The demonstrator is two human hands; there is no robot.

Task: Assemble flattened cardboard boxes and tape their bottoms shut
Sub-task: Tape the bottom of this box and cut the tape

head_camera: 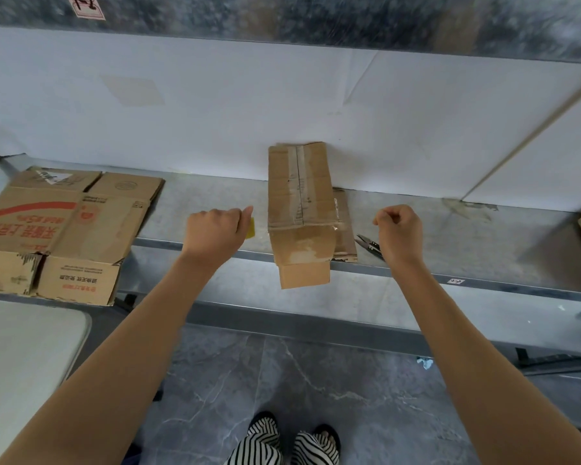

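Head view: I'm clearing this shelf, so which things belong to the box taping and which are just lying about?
Job: taped box; flat cardboard beneath it; flattened printed boxes; yellow thing gripped by the left hand, perhaps tape; snips.
Lying about: white tabletop; scrap on the floor.

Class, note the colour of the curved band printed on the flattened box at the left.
Red; the curved band shows best in the head view.
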